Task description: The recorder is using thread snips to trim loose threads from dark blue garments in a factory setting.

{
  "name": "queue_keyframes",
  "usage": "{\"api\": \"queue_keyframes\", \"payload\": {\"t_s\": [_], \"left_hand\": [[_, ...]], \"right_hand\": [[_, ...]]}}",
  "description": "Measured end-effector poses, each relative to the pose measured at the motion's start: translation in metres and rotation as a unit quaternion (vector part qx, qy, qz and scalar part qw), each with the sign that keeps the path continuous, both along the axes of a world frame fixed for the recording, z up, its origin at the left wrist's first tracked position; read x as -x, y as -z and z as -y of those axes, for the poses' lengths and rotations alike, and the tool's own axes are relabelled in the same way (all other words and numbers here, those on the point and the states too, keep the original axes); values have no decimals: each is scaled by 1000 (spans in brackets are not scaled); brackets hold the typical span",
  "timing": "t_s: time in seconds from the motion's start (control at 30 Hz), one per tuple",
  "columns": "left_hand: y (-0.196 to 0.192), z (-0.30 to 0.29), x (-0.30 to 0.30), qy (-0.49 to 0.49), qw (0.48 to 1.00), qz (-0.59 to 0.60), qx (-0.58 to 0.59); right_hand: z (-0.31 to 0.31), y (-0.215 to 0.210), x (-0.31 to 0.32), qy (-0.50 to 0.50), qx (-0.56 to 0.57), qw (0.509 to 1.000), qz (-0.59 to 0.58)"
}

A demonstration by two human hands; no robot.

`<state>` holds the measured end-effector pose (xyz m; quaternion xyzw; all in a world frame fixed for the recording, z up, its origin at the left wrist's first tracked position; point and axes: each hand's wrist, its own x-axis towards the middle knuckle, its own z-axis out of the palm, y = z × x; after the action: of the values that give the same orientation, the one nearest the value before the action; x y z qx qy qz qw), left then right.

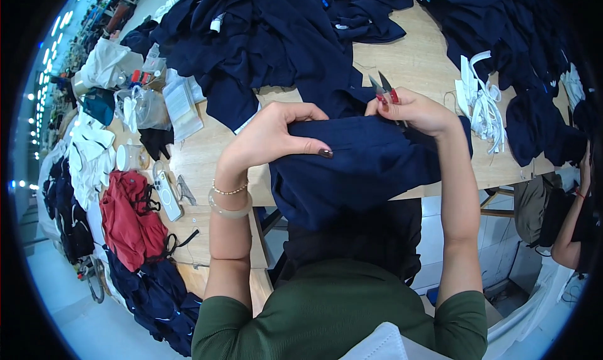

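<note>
A navy blue garment (358, 165) is stretched between my two hands over the near edge of the table. My left hand (270, 132) is closed on its left end, the thumb lying on top of the cloth and the fingers mostly hidden behind it. In my right hand (422, 112) is a pair of thread snips (394, 95) with red grips, its blades parted and pointing away from me. The fingers of that hand are also at the garment's far edge; how firmly they grip the cloth cannot be made out.
Navy garments (264, 39) are heaped across the far side of the wooden table (402, 61). White strips (480, 102) lie to the right. On the left are a red bag (129, 215), a phone (167, 195) and a clear plastic bag (147, 109). Another person's arm (568, 231) shows at far right.
</note>
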<state>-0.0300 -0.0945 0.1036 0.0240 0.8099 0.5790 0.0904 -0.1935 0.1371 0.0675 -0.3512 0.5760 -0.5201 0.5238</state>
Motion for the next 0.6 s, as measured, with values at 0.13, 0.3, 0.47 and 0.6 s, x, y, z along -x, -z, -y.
{"api": "queue_keyframes", "payload": {"t_s": [0.13, 0.3, 0.47, 0.6], "left_hand": [[-15, 25, -11, -1, 993, -40, 115], [-53, 41, -28, -20, 949, -164, 269], [-9, 45, -27, 18, 957, -102, 271], [80, 11, -21, 38, 982, -22, 183]], "right_hand": [[-14, -33, -7, 99, 11, 987, -122], [-65, -57, -13, 202, 66, 941, -264], [-59, -9, -16, 228, 28, 933, -276], [-31, 58, -30, 177, -88, 915, -351]]}}
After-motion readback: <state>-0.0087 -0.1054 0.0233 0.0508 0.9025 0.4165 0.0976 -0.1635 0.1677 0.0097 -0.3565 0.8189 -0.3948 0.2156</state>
